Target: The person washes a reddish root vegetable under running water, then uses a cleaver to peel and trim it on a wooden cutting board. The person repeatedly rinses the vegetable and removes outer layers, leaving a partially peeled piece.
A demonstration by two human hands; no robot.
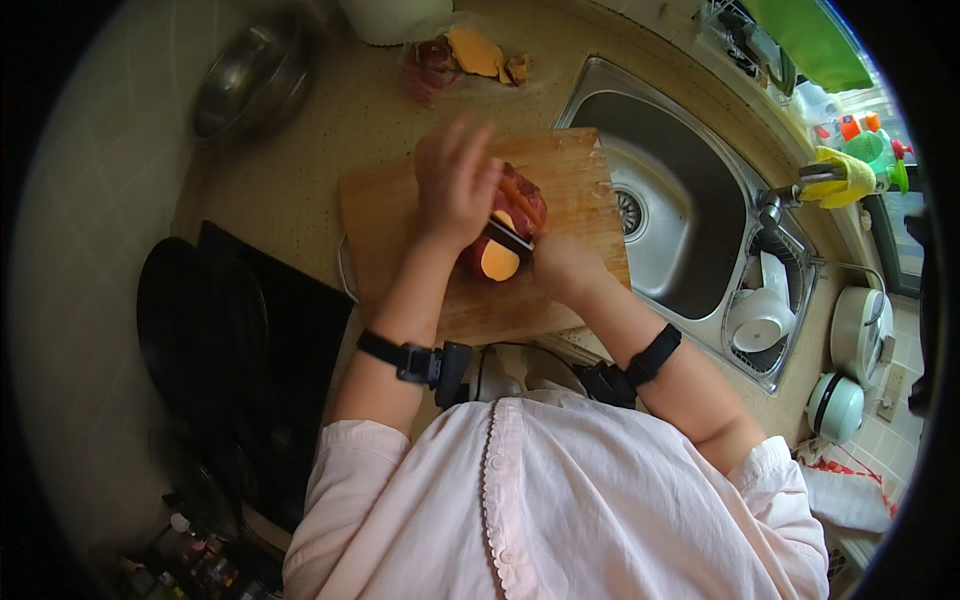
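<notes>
On a wooden cutting board (pixel 390 225) lies a thick red-skinned piece with orange flesh, which looks like a sweet potato (pixel 500 262). The dark blade of a knife (pixel 508 235) crosses it, with orange cut surface showing on both sides. My right hand (pixel 562 266) is closed at the knife's near right end, and its fingers hide the handle. Blurred, my left hand (pixel 457 180) is over the far left side of the piece, fingers apart. Its palm edge is by the blade; whether it presses on the knife is hidden.
Beyond the board, a plastic bag (pixel 517 90) holds more orange-fleshed pieces (pixel 474 52). To the right is a steel sink (pixel 660 217) with a white bowl (pixel 761 322) in its rack. Metal bowls (pixel 251 82) stand far left; a dark pan (pixel 199 315) is on the left.
</notes>
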